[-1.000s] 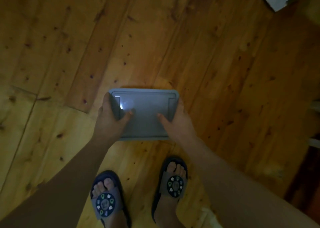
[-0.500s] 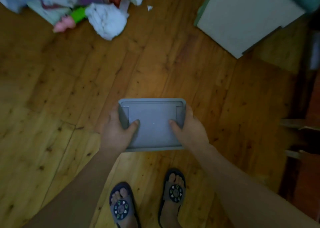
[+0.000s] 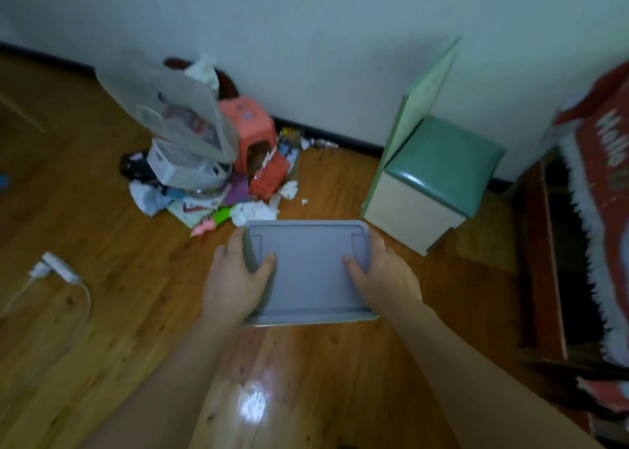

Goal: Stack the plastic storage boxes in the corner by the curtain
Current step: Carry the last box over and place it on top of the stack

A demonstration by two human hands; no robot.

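Overhead, a grey plastic storage box [image 3: 308, 271] with a flat, rimmed lid and rounded corners is held above the wooden floor [image 3: 136, 312], just beside the green stool [image 3: 439, 176]. Left hand [image 3: 235, 278] and right hand [image 3: 384, 278] grip its short ends, thumbs on the lid.
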